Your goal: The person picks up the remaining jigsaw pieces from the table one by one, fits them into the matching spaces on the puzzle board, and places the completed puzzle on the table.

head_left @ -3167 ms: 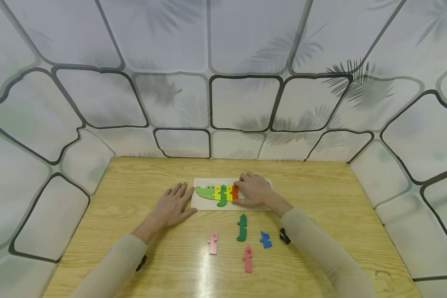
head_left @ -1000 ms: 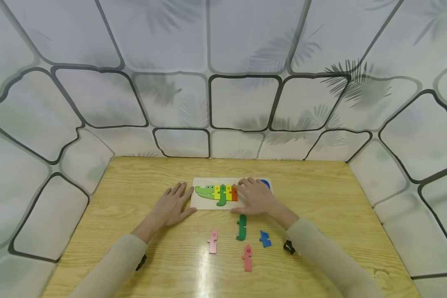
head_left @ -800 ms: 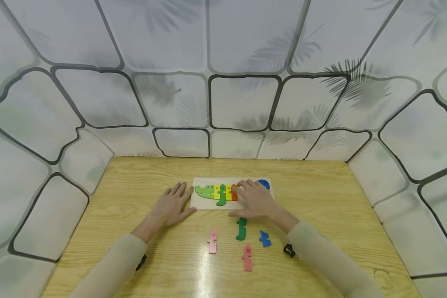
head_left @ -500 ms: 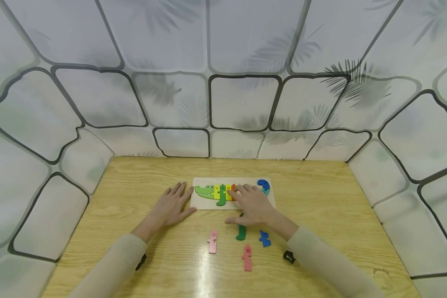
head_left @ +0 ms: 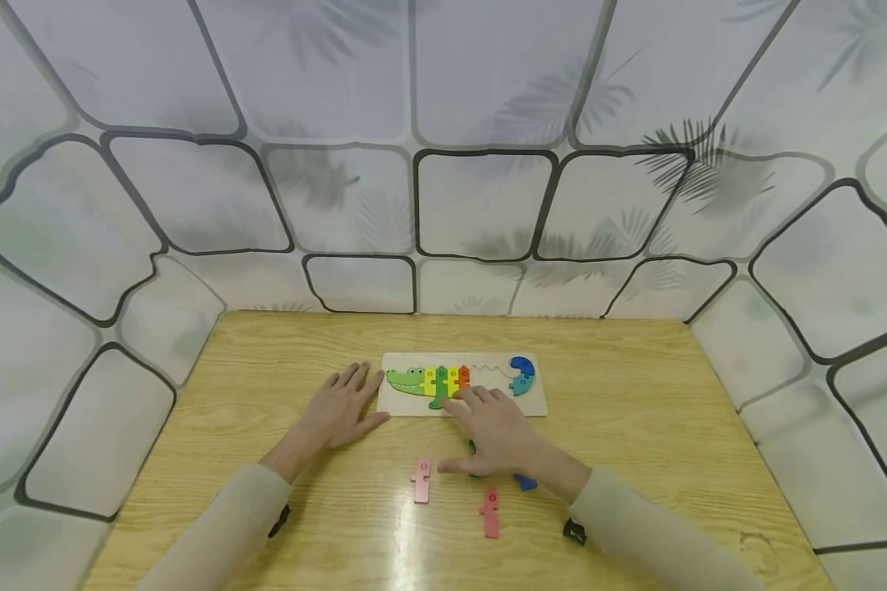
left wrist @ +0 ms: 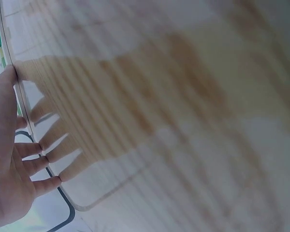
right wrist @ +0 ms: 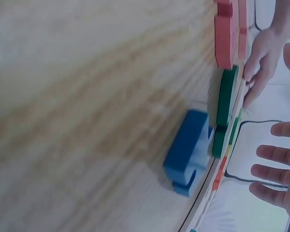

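Observation:
A pale wooden puzzle board (head_left: 414, 408) carries a crocodile made of pieces: a green head (head_left: 406, 381), yellow, green and orange-red body pieces, and a blue curled tail (head_left: 523, 366) at the right. Between the red piece (head_left: 464, 377) and the tail lies bare board. My left hand (head_left: 337, 412) lies spread on the table, its fingertips and thumb at the board's left edge. Holding nothing, my right hand (head_left: 497, 431) hovers with spread fingers over a green puzzle piece (right wrist: 224, 106), mostly hidden in the head view. A blue piece (right wrist: 187, 145) is partly covered below the wrist.
Two pink puzzle pieces lie loose nearer the front, a lighter one (head_left: 421, 480) and a darker one (head_left: 491, 514). The wooden table (head_left: 303, 353) reaches back to a patterned fabric wall (head_left: 480, 205).
My right hand has let go of the orange-red piece, now set in the board, and moved toward me over the loose green piece. The tail has come into view. My left hand stays put.

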{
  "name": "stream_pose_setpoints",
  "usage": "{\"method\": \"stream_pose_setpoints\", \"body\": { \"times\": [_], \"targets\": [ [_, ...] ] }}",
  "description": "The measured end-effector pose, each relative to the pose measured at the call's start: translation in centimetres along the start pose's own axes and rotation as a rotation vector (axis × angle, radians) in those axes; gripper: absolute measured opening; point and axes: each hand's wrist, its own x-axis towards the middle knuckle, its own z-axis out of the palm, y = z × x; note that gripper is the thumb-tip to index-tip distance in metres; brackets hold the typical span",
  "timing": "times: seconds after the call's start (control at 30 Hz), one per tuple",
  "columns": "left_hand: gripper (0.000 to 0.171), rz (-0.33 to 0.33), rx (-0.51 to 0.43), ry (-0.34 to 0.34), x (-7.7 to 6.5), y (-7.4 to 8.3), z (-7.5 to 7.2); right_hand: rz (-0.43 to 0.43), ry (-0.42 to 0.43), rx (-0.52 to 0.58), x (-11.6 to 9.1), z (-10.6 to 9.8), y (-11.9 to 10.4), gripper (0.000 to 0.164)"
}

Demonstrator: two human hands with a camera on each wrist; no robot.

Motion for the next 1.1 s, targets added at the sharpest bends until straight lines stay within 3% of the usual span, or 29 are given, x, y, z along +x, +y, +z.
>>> {"method": "stream_pose_setpoints", "body": {
  "times": [0.3,1.1],
  "targets": [
    [0.081,-0.005,0.006,0.002,0.0,-0.1,0.0,-0.018,-0.063,-0.003,-0.5,0.1,-1.7,0.100],
    [0.080,-0.009,-0.009,-0.007,-0.1,0.2,-0.2,-0.085,-0.094,-0.050,-0.7,1.1,-4.4,0.098]
  ]
}}
